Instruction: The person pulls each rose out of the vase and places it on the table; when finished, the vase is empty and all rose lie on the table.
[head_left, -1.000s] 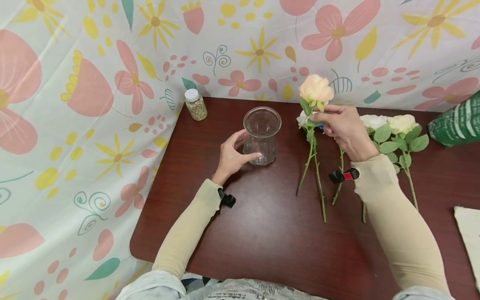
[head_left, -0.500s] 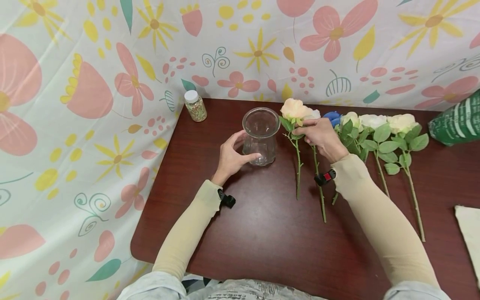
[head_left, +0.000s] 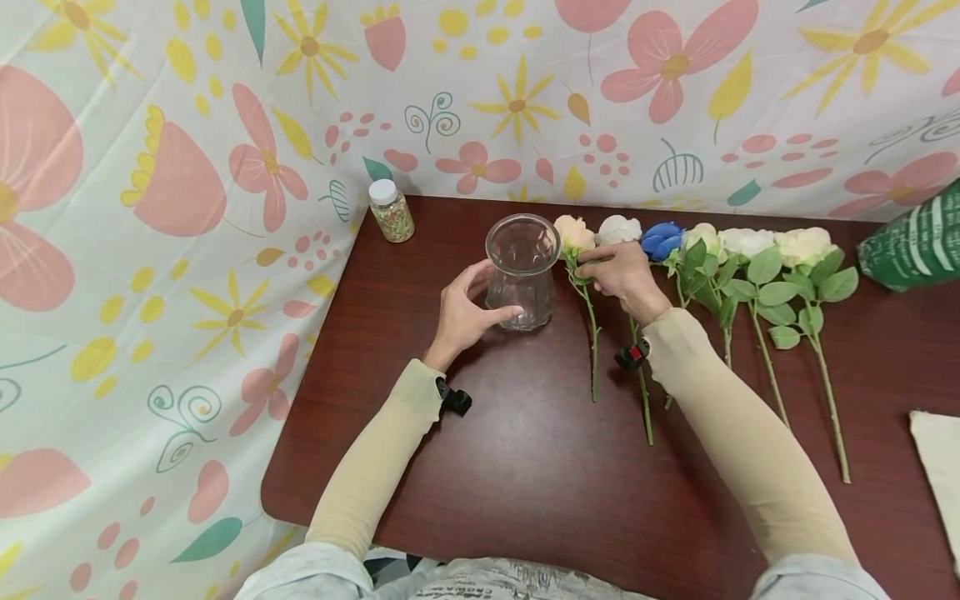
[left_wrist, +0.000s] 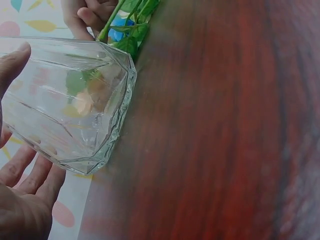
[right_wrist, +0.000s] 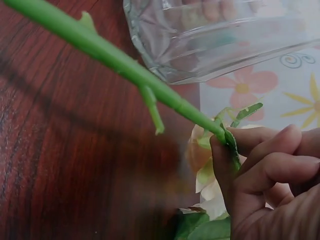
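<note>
A clear glass vase (head_left: 527, 287) with a flared rim stands upright on the dark red-brown table. My left hand (head_left: 467, 312) holds its left side, thumb in front and fingers behind; the left wrist view shows thumb and fingers on opposite sides of the glass (left_wrist: 75, 107). Just right of the vase, my right hand (head_left: 624, 277) pinches a peach rose (head_left: 573, 236) by the stem below its bloom. In the right wrist view the green stem (right_wrist: 120, 67), with short thorn-like stubs, runs out from between thumb and fingers (right_wrist: 275, 165).
Right of the peach rose lie a white flower (head_left: 619, 229), a blue flower (head_left: 662, 242) and several pale leafy ones (head_left: 802, 248) in a row. A green wrapped object (head_left: 915, 242) stands at far right, above a cream cloth (head_left: 937, 479). A white-capped jar (head_left: 393, 218) stands back left.
My right hand has carried the peach rose left and lower, from above the white flower to beside the vase. The blue flower has come into view. My left hand stays on the vase.
</note>
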